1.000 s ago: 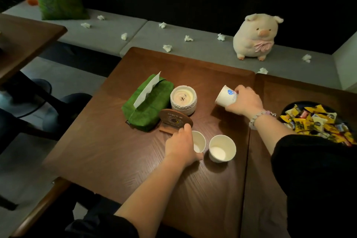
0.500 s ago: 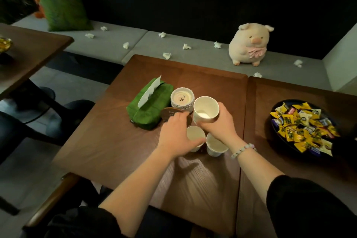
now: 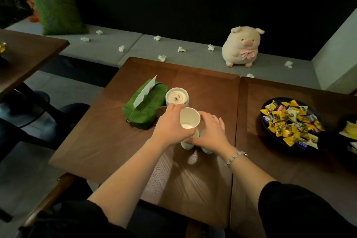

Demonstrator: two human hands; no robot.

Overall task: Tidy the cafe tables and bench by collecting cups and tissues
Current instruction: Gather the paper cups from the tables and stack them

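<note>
1. Our left hand (image 3: 170,129) grips a white paper cup (image 3: 190,118), tipped, right above another cup (image 3: 187,144) on the brown counter (image 3: 108,141).
2. Our right hand (image 3: 211,134) is just beside it, over a third cup (image 3: 207,150); we cannot tell if it holds anything.
3. Crumpled tissues (image 3: 161,58) lie on the grey seat (image 3: 108,48) behind the counter.

The lower cup (image 3: 187,145) is mostly covered by the left grip (image 3: 170,127), which is curled round the upper cup (image 3: 189,120). Only the base of a third cup (image 3: 207,150) is seen under the right grip (image 3: 212,133); whether it is held cannot be told. A brown disc (image 3: 160,109) is largely hidden behind the left grip. The side desk (image 3: 29,52), a small dish (image 3: 2,47) on it and a yellow and white item (image 3: 350,130) are cut off by the edges. The label (image 3: 128,121) on the green pouch (image 3: 143,110) is too small to be read.
</note>
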